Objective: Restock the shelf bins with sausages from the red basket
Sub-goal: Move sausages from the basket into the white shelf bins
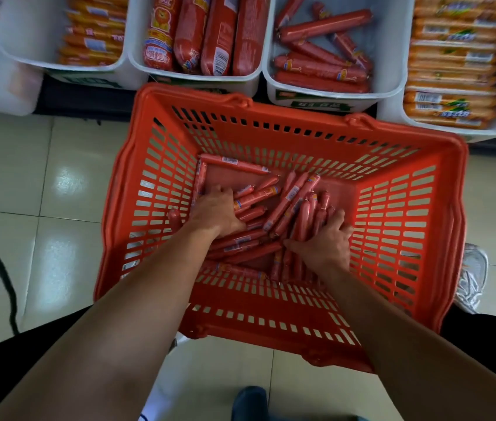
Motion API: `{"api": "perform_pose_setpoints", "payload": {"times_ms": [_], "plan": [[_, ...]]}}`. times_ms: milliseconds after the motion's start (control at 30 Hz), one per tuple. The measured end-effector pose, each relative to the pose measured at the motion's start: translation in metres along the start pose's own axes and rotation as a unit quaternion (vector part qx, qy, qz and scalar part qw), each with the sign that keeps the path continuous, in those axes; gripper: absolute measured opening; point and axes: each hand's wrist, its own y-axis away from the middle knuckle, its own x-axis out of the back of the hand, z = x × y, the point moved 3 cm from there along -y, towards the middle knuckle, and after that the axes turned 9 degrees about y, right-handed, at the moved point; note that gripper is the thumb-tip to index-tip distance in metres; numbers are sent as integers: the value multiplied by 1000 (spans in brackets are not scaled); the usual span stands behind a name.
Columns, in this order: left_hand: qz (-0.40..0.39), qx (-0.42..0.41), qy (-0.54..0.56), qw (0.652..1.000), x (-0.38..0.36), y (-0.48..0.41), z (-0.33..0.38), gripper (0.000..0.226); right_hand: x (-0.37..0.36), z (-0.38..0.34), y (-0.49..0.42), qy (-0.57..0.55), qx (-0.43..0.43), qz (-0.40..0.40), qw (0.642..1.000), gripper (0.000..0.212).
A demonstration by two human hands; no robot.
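A red basket [392, 226] stands on the tiled floor below the shelf. Several thin red sausages [274, 192] lie loose on its bottom. My left hand [214, 212] reaches into the basket's left part, fingers curled around sausages. My right hand [325, 241] grips an upright bundle of sausages [307, 214] at the right. Above the basket, a white shelf bin [389, 74] holds several matching thin sausages. The bin beside it [137, 60] holds thick sausages.
More white bins of orange-wrapped sausage packs stand at the far left [21, 53] and far right [453, 65]. A white shoe [471, 278] is on the floor right of the basket. A black cable [0, 268] crosses the floor at left.
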Motion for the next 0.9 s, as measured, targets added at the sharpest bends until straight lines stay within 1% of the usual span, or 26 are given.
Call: {"api": "perform_pose_setpoints", "payload": {"times_ms": [67,133,233,333,433,500,600,667,767,900], "plan": [[5,3,31,1000,-2,3,0,84,1,-2,0,-9,10,23,1000,125],[7,11,78,997,-2,5,1,75,0,-4,1,0,27,33,999,109],[-2,24,130,991,2,7,3,66,0,-7,0,-4,30,29,999,96],[-13,18,139,990,5,8,8,64,0,-9,-3,-28,10,6,1000,91],[-23,24,154,987,10,9,8,59,2,-12,-1,-23,20,11,999,84],[-33,30,165,985,15,9,6,60,4,-12,0,-20,30,8,999,81],[-51,33,177,982,28,14,5,62,12,-10,-4,-36,24,-16,999,77],[-62,31,162,984,38,22,5,62,21,-9,-7,-41,26,-32,998,73],[-61,26,125,990,56,36,7,65,37,-12,-1,-40,67,-48,996,64],[-45,21,120,991,84,59,11,70,61,-22,22,-12,137,-44,990,71]]}}
